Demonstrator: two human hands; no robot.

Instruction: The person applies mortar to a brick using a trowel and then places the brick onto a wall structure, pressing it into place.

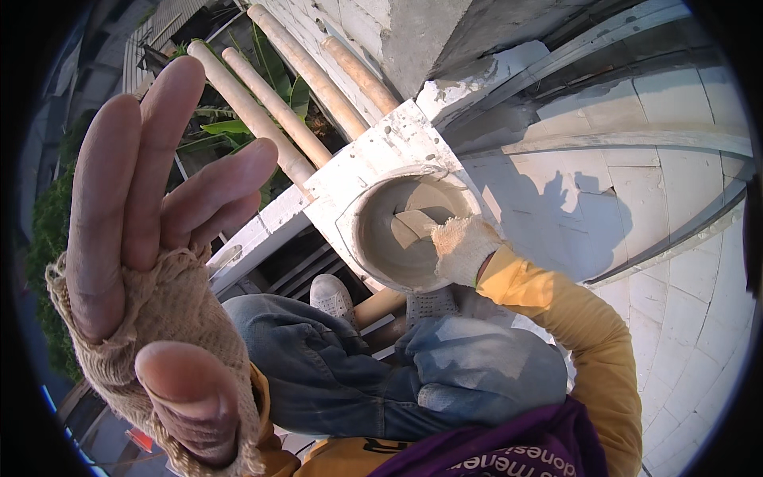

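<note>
Two hands are shown in the single head view. The left hand [151, 262] is raised close to the camera, palm turned toward it, fingers spread wide and extended; nothing is held in it. It is covered by a frayed fingerless knit glove [183, 318], with the bare fingers left exposed.

The right hand [463, 248], in a white knit glove, is lowered into a round pan of grey mortar [401, 230] that rests on a white block ledge [373, 155]. The hand appears closed around something at the mortar's surface, perhaps a trowel handle, but what is gripped cannot be told, since the glove hides it. A flat grey blade shape [415, 221] is seen just beyond the right hand, within the pan.

Below both hands, the knees in blue jeans [397, 374] and grey shoes [332, 296] are seen, perched over an open gap. Beyond the left hand, bamboo poles [270, 119] and green leaves lie well below.

Several risks are judged from this. The pan sits near the ledge's edge, so a hard push by the right hand could tip it into the gap. Balance could be lost, as the free left hand is braced on nothing. Wet mortar could be spilled onto the white block wall [652, 199] to the right of the right hand.
</note>
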